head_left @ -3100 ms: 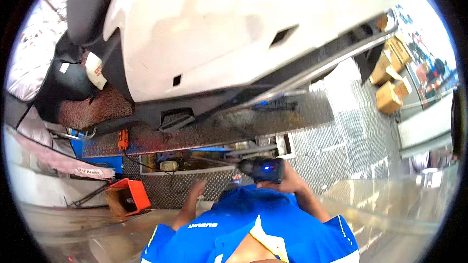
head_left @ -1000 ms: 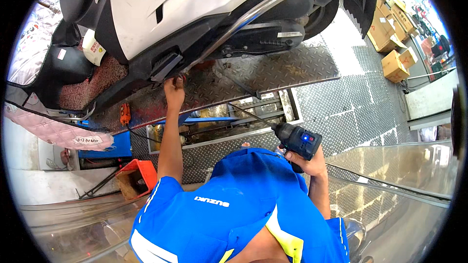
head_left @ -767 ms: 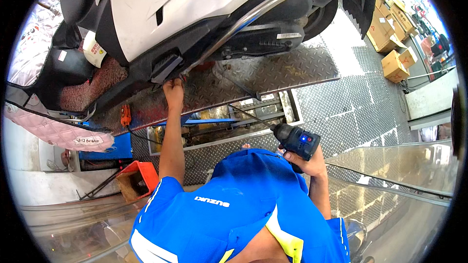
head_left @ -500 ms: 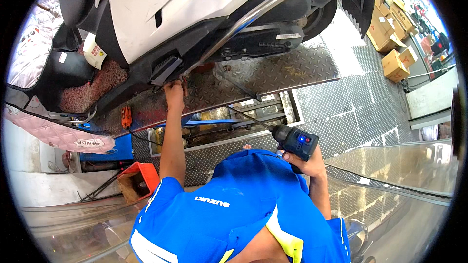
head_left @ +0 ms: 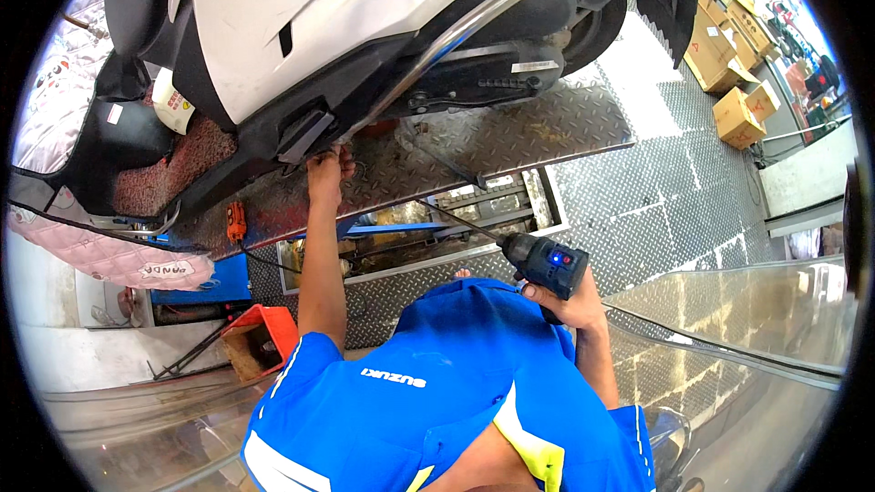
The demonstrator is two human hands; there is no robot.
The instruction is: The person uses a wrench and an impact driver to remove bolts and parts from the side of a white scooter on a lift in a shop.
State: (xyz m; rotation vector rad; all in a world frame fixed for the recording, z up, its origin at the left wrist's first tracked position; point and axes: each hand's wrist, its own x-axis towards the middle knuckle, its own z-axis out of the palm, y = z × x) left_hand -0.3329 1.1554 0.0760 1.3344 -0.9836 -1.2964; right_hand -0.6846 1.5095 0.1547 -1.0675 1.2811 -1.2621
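Note:
My left hand (head_left: 325,171) reaches to the underside of a white and black scooter (head_left: 319,23), just below its folded black footpeg (head_left: 305,135). Its fingers are curled together, and whatever they hold is too small or hidden to make out. In my right hand (head_left: 574,302) is a black cordless impact driver (head_left: 547,266), gripped by its handle. A long thin bit (head_left: 460,221) runs from the driver up and left over the floor opening, its tip apart from the scooter. Blue and red lights glow on the driver's back.
The scooter stands on a steel lift platform (head_left: 538,132). An orange corded control (head_left: 236,219) hangs at the platform's edge. Below is a framed floor pit (head_left: 558,200) with lift parts. A red bin (head_left: 281,333) stands at left; cardboard boxes (head_left: 734,118) sit at far right.
The driver and my right hand have shifted slightly left. My left hand stays under the scooter, its fingers moved a little. The whole view has shifted slightly.

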